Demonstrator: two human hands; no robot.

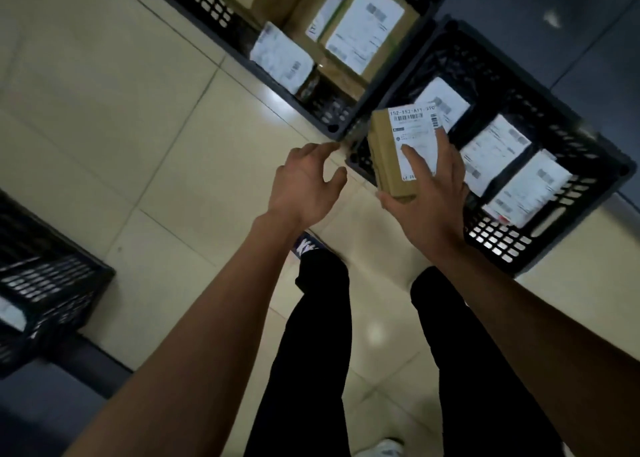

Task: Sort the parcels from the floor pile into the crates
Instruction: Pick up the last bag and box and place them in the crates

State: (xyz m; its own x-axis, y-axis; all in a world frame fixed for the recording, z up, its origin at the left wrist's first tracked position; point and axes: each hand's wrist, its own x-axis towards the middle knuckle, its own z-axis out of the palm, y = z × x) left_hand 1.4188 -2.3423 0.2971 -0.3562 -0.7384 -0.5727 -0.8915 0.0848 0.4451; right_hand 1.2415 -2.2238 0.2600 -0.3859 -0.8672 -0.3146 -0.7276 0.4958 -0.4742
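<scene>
My right hand (427, 193) grips a small brown cardboard parcel (388, 155) with a white barcode label, thumb across the label. It is held above the near-left corner of a black plastic crate (561, 245) that holds black bags with white labels (495, 148). Just left of the parcel, my left hand (304, 186) hovers with loose, spread fingers and holds nothing. A second black crate (204, 3) at the top contains several brown boxes with labels (367, 34).
A third black crate (45, 283) stands at the left edge. The floor is beige tile (121, 117), with a dark grey strip at the upper right. My legs in black trousers (311, 352) and a shoe (304, 245) are below the hands.
</scene>
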